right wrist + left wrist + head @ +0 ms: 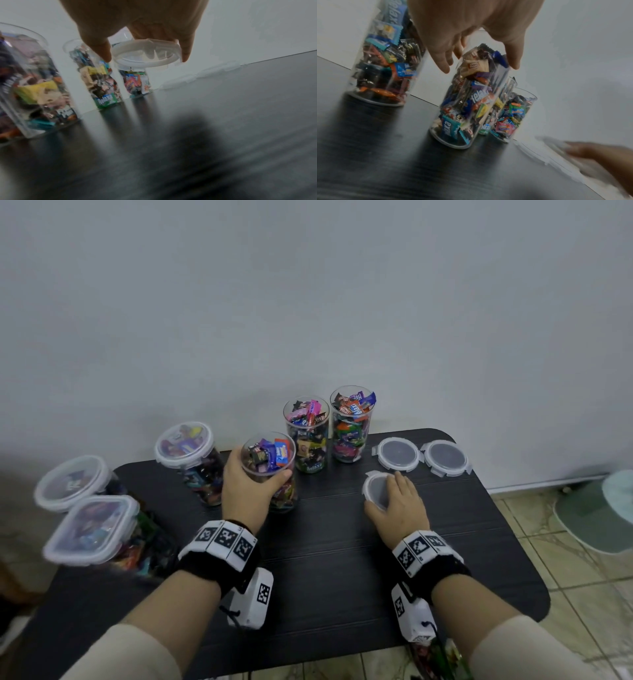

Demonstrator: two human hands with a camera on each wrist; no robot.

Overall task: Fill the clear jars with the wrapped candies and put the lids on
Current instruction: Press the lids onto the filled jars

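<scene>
Head and wrist views, as I read them from my station. Much is hard to make out: my right wrist view is smeared by blur across the lower bench (240,121), and in my left wrist view the right hand shows only as a streak at the lower right edge. The lidded jars (185,446) to the left of my left hand are blurred, and two of them overhang the bench edge in the head view; their contents cannot be named. My left hand (245,491) curls around the upper wall of the open jar (270,470), thumb on the near rim side, fingers wrapped behind; the jar stands on the bench, packed with wrapped candies (471,102). Beyond that hand stand two more open, filled jars (308,433). My right hand (399,505) grips a round clear lid (145,54) by its rim, thumb on one side and fingers on the other; the right wrist view shows the lid raised off the bench, level with the fingertips. Two spare lids (399,454) lie flat beyond that hand, near the far bench edge.
</scene>
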